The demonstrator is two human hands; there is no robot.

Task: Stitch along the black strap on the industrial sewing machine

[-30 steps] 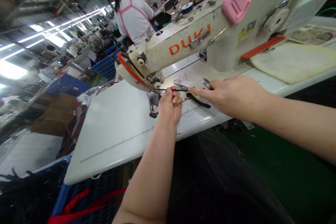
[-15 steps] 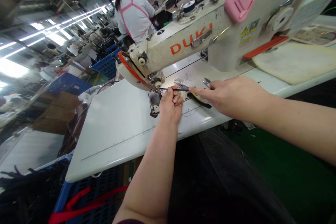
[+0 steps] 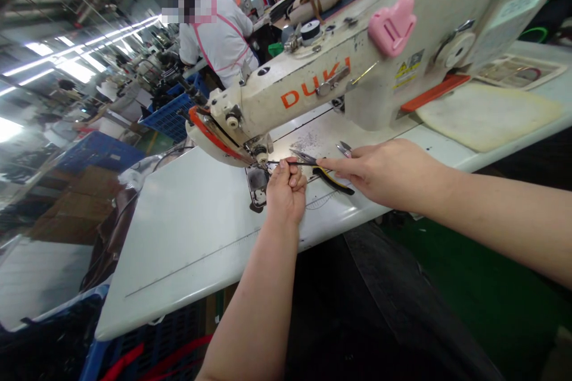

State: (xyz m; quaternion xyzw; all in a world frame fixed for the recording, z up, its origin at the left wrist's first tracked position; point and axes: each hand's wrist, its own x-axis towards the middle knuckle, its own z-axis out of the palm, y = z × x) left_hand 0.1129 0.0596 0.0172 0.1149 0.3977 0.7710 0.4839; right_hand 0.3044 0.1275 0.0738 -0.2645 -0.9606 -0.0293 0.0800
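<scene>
A cream sewing machine [image 3: 308, 71] stands on a white table [image 3: 192, 214]. My left hand [image 3: 288, 187] is closed by the needle area, its fingertips pinching a thin black rod [image 3: 304, 163]. From there the rod runs right to the fingertips of my right hand [image 3: 379, 172], which is closed around its other end. Small metal snips [image 3: 343, 149] show beside the right hand's fingers; whether they are held is unclear. Pliers with a black and yellow handle [image 3: 333, 181] lie on the table between the hands.
A pink holder [image 3: 392, 25] is fixed on the machine arm. A pale yellow pad [image 3: 487, 113] lies on the table at right. Behind the machine sits a person [image 3: 218, 36] near a blue basket [image 3: 167, 119]. Red strips [image 3: 165, 363] hang below the table's left part.
The view has shifted slightly, so the machine and table appear a little further left and lower. Both hands keep nearly the same place on the black rod.
</scene>
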